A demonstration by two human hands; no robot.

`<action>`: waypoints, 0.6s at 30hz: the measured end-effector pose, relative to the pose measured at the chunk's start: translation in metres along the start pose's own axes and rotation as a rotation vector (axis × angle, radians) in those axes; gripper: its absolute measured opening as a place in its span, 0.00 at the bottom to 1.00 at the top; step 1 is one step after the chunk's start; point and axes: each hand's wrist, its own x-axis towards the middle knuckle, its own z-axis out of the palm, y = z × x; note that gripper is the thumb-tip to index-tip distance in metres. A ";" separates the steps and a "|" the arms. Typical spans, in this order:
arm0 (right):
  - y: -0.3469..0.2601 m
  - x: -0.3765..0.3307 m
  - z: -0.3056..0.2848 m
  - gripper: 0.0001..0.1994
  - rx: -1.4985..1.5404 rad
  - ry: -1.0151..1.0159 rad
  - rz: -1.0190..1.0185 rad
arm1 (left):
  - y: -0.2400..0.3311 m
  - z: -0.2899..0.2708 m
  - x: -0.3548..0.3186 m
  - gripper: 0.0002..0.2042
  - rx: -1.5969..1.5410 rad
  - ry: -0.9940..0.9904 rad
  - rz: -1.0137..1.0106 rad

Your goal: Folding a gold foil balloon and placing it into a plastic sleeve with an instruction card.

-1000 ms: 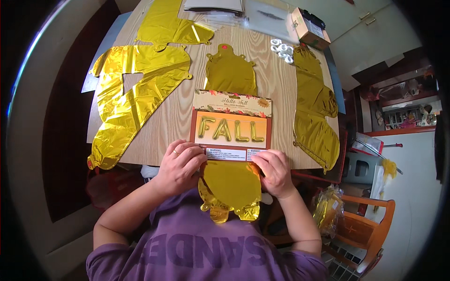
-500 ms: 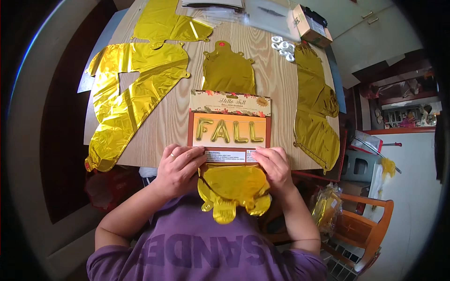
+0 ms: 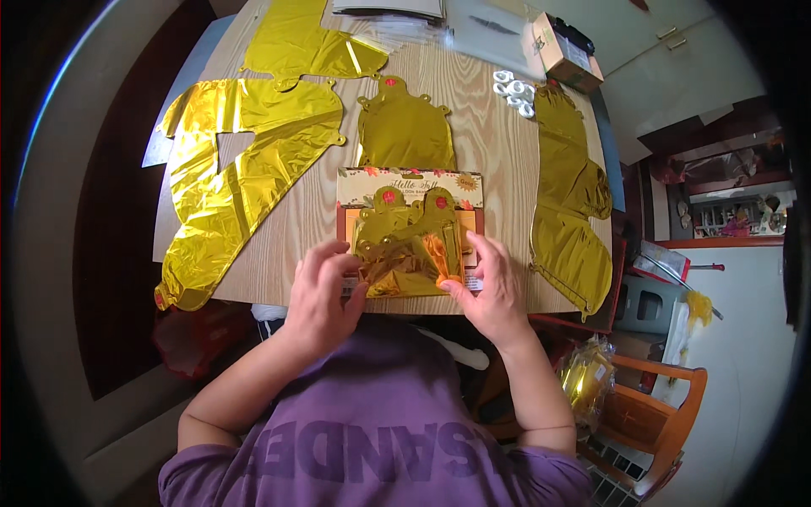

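Foil flap (image 3: 404, 253), printed card (image 3: 356, 189) partly hidden

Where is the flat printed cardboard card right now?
In the head view, the card is mid-frame at the near edge of the pale wooden table, partly under folded gold foil, between the left hand and right hand.

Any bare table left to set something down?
Two patches of table: one between the holed foil and card, one between the card and right foil, nearer than the white rings. Crowded: the far edge, with papers and box; the card, under folded foil, between left hand and right hand.
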 end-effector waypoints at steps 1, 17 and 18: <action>0.000 0.001 -0.001 0.39 -0.012 -0.005 -0.036 | 0.005 0.000 0.002 0.17 0.076 0.008 0.066; -0.002 0.015 -0.015 0.28 0.072 -0.150 0.062 | -0.007 -0.007 0.006 0.46 0.363 -0.575 0.413; 0.001 0.014 -0.015 0.28 0.153 -0.165 0.137 | -0.008 -0.006 0.005 0.46 0.357 -0.560 0.416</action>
